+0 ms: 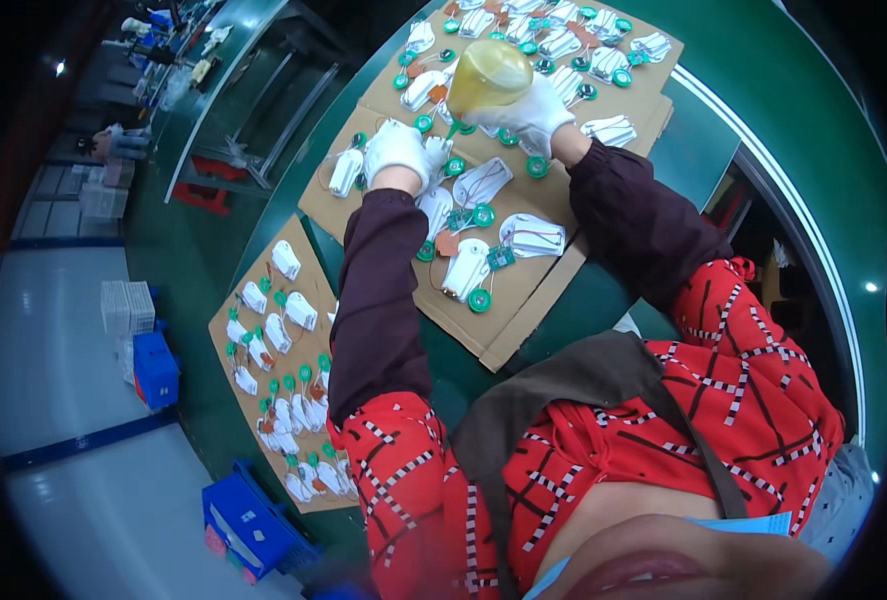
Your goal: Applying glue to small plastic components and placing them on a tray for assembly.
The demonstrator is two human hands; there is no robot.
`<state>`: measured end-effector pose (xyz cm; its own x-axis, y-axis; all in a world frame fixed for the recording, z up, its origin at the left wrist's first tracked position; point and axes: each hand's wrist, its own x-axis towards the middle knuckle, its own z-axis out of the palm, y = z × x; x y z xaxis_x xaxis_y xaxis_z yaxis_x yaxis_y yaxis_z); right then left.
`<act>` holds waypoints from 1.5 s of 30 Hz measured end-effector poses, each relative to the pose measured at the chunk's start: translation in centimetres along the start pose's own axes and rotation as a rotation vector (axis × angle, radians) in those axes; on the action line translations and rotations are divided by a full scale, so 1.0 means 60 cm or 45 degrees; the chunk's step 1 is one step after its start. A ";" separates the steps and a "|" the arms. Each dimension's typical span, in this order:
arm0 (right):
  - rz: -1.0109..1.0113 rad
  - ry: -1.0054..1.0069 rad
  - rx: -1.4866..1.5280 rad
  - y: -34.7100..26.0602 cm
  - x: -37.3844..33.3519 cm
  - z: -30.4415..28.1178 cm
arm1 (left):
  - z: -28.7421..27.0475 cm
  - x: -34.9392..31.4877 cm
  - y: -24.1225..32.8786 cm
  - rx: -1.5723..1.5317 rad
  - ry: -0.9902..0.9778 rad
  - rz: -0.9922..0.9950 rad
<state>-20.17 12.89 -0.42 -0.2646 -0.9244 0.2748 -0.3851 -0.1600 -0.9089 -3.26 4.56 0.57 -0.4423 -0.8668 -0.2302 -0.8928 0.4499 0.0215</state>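
My right hand (536, 112), in a white glove, is wrapped round a squeeze bottle (488, 75) of yellowish liquid. The bottle is tipped, its narrow green tip pointing down at the parts by my left hand. My left hand (400, 152), also gloved, has its fingers curled at a white plastic housing (437, 152); the fingertips are partly hidden. Around both hands lie more white housings with thin wires, such as a housing (482, 183) just nearer me, and round green discs, one disc (536, 167) below my right hand. They rest on a cardboard sheet (453, 325).
A second cardboard sheet (231, 318) with several similar housings lies to the left on the green table. Blue bins (155, 368) and stacked white trays (127, 306) stand on the floor at left. A metal frame (288, 120) stands beyond the table's far left edge.
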 end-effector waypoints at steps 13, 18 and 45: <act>0.092 0.014 0.320 -0.011 -0.029 0.011 | 0.031 -0.008 -0.017 -0.091 0.034 0.007; 0.025 -0.062 0.011 -0.010 -0.021 0.009 | 0.032 -0.005 -0.019 -0.116 0.074 0.032; 0.049 -0.046 -0.098 0.011 -0.015 0.018 | 0.042 -0.004 -0.020 -0.071 0.178 0.038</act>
<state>-19.25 13.22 -1.57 -0.2492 -0.9414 0.2273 -0.4424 -0.0981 -0.8915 -1.89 4.79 -1.87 -0.4725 -0.8767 -0.0906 -0.8809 0.4663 0.0812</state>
